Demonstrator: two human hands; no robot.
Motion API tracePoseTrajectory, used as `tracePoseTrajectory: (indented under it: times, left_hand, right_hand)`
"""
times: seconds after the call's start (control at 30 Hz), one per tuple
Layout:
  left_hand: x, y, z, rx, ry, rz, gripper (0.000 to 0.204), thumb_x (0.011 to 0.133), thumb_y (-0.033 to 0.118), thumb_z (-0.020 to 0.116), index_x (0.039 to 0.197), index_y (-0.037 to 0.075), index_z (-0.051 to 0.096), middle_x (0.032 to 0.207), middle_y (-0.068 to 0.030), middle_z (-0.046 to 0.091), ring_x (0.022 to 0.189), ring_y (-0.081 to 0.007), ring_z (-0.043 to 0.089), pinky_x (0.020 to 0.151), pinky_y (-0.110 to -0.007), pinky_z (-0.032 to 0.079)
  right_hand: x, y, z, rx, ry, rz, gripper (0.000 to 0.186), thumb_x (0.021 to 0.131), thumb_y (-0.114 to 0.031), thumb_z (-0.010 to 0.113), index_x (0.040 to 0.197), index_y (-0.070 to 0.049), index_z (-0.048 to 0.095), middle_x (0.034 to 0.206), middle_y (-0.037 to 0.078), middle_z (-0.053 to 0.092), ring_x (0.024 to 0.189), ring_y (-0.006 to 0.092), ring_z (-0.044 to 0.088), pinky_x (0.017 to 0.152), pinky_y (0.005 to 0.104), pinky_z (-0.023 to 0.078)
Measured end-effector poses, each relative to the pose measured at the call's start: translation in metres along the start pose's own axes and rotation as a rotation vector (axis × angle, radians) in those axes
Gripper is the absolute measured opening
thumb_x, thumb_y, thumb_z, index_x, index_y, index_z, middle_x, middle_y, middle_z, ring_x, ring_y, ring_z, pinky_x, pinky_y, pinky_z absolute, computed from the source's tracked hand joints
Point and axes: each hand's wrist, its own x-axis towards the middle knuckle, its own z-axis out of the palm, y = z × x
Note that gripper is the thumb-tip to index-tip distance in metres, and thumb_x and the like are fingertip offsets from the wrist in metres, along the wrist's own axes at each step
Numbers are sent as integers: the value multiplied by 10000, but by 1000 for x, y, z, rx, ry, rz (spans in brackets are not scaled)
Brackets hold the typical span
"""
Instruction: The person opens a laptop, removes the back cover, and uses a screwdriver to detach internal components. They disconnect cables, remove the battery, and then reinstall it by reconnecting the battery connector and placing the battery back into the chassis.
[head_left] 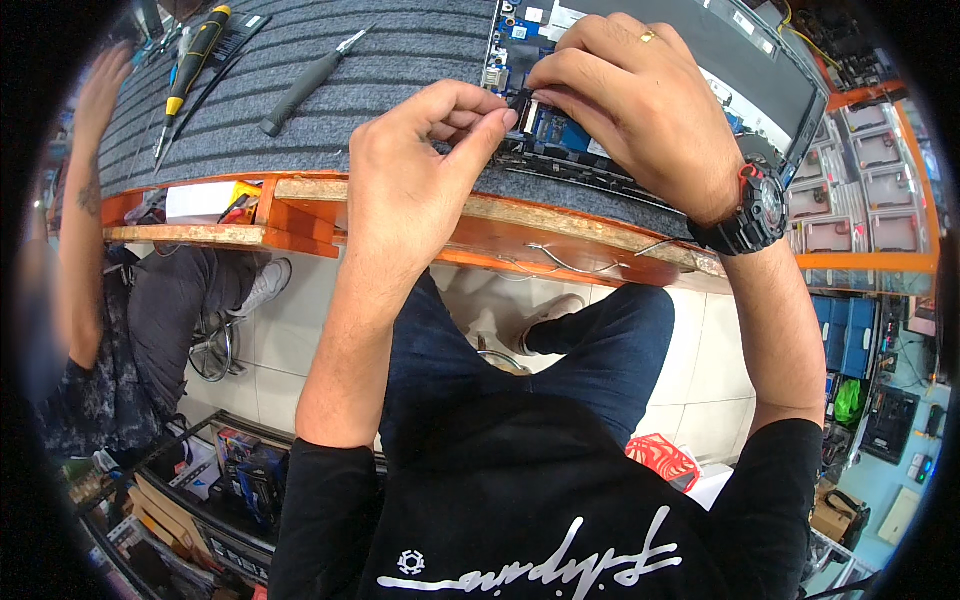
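Note:
An opened laptop (775, 75) lies on the grey ribbed mat (230, 120), its blue circuit board (518, 30) exposed. My left hand (420, 170) reaches to the laptop's left part, thumb and index finger closed at a small black piece (520, 100), apparently a cable or connector. My right hand (640, 120) arches over the board, fingers pinched at that same piece beside a pale strip; its exact hold is partly hidden. A grey-handled screwdriver (305, 90) and a yellow-and-black screwdriver (190, 70) lie left of the laptop, with a thin black tool (215, 85) beside them.
A co-worker's arm (85, 220) and legs (190, 320) are at my left. The orange wooden bench edge (300, 190) has a shelf below. Clear compartment boxes (860, 185) stand at the right. Crowded racks (240, 470) and a red patterned bag (660, 455) sit lower down.

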Motion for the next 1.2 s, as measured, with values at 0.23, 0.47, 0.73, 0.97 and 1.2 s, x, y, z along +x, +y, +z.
tracePoseTrajectory:
  times: [0.23, 0.47, 0.73, 0.97, 1.2]
  left_hand:
    - [-2, -4, 2, -38, 18, -13, 145, 918, 142, 760, 999, 22, 764, 812, -67, 751, 749, -98, 690, 685, -256, 551]
    - [-3, -3, 3, -31, 27, -24, 137, 918, 134, 758, 998, 23, 764, 813, -59, 756, 743, -90, 692, 671, -251, 550]
    - [-3, -3, 5, -57, 44, -13, 138, 914, 131, 761, 994, 19, 766, 812, -65, 758, 734, -90, 692, 668, -249, 550]
    - [-3, -3, 8, -66, 44, -47, 142, 917, 145, 761, 994, 26, 771, 807, -60, 759, 731, -92, 691, 664, -253, 550]
    - [-4, -3, 7, -51, 44, -33, 145, 917, 149, 762, 1002, 32, 774, 815, -61, 759, 741, -92, 696, 664, -254, 555]
  right_hand:
    - [2, -2, -7, 70, -20, 58, 88, 896, -181, 699, 965, -142, 661, 892, 25, 541, 878, 234, 551, 778, 366, 373]
    - [3, -4, -10, 104, -54, 107, 83, 900, -175, 698, 961, -129, 664, 893, 29, 561, 875, 235, 563, 781, 371, 387]
    - [4, -4, -11, 107, -56, 124, 71, 902, -171, 699, 947, -126, 666, 886, 36, 571, 872, 243, 568, 784, 375, 390]
    - [5, -3, -12, 114, -59, 136, 66, 906, -169, 697, 944, -126, 664, 886, 38, 574, 866, 246, 567, 782, 378, 389]
    - [4, -5, -13, 107, -53, 133, 65, 910, -172, 694, 944, -127, 661, 883, 37, 568, 866, 244, 565, 781, 377, 387]
